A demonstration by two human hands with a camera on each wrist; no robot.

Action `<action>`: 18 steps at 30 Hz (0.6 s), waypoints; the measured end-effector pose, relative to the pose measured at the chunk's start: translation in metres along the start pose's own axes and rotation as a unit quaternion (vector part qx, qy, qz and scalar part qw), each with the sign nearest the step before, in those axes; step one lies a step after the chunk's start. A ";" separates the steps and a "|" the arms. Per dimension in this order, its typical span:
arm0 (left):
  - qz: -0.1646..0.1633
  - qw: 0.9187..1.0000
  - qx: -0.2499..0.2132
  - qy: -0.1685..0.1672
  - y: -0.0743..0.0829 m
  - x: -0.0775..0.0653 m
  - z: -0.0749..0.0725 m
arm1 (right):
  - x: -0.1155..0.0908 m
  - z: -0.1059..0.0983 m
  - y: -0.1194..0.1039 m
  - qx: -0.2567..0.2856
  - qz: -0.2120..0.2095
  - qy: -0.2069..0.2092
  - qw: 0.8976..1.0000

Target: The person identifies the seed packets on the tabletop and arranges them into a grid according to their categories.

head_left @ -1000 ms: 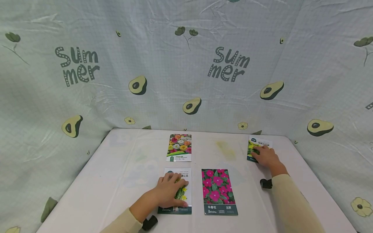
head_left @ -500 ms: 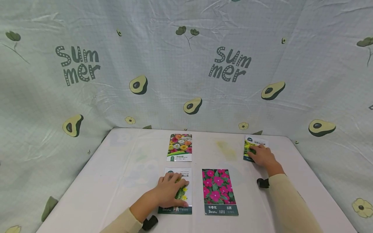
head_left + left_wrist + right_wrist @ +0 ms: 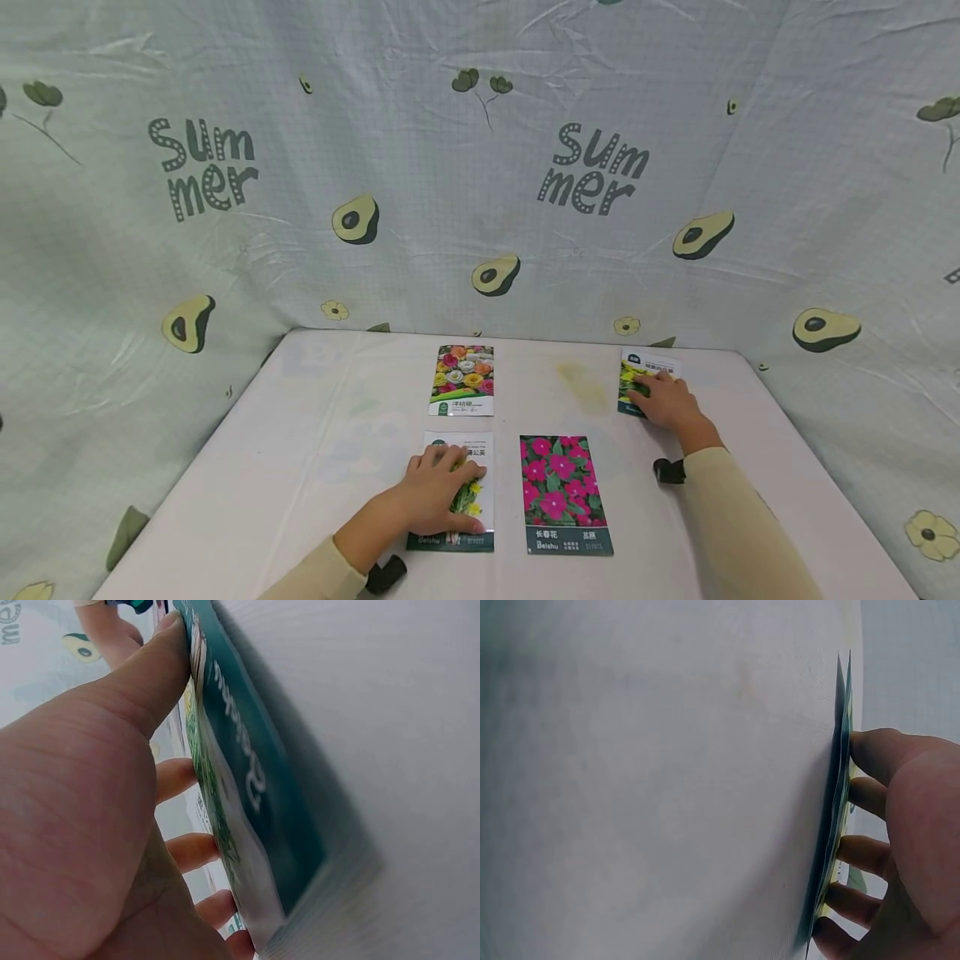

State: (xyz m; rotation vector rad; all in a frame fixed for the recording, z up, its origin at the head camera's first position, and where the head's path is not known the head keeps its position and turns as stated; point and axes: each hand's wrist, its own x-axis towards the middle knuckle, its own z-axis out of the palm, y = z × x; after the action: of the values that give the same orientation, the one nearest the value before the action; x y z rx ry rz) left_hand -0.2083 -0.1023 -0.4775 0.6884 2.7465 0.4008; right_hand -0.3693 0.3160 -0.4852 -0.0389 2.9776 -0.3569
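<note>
My left hand rests spread on a seed packet with yellow flowers and a dark green bottom band, near the front of the table. In the left wrist view its thumb and fingertips touch the face of that packet. At the back right, my right hand presses its fingertips on another yellow-flowered seed packet, covering its right part. Seen edge-on in the right wrist view, this packet shows two thin layers parting at one end, fingertips along its face.
A pink-flowered seed packet lies right of my left hand. Behind it to the left is a packet with multicoloured blooms. The white table bears a yellowish stain and meets an avocado-print curtain at the back.
My right hand has slid its seed packet a short way left across the table. The left hand and the other packets have kept their places.
</note>
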 end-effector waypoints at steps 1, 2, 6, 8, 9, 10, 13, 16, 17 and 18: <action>0.000 1.000 0.000 0.000 0.000 0.000 0.000 | 0.000 0.000 0.000 -0.001 -0.001 0.000 1.000; 0.000 1.000 -0.001 0.001 0.000 0.000 0.001 | 0.000 0.000 0.000 -0.001 -0.002 0.000 1.000; 0.001 1.000 -0.001 0.002 0.000 0.001 0.001 | 0.000 0.001 0.001 -0.002 -0.007 0.002 1.000; 0.002 1.000 -0.001 0.002 -0.001 0.001 0.001 | 0.000 0.001 0.001 -0.002 -0.010 0.003 1.000; 0.002 1.000 0.000 0.003 -0.001 0.001 0.002 | 0.001 0.001 0.002 -0.002 -0.011 0.004 1.000; 0.003 1.000 0.001 0.003 -0.001 0.001 0.002 | 0.001 0.001 0.002 -0.002 -0.012 0.005 1.000; 0.003 1.000 0.002 0.004 -0.001 0.001 0.002 | 0.000 0.001 0.001 -0.001 -0.011 0.007 1.000; 0.003 1.000 0.000 0.004 -0.001 0.001 0.001 | -0.001 0.001 0.001 0.001 -0.008 0.008 1.000; 0.003 1.000 -0.001 0.004 -0.001 0.001 0.001 | -0.001 0.000 0.000 0.000 -0.007 0.008 1.000; 0.002 1.000 -0.002 0.003 -0.001 0.000 0.001 | -0.002 0.000 0.000 0.001 -0.006 0.008 1.000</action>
State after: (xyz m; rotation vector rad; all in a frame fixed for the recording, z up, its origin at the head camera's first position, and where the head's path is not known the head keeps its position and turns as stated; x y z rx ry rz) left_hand -0.2085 -0.1023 -0.4787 0.6943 2.7493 0.4091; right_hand -0.3672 0.3163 -0.4853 -0.0553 2.9950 -0.3622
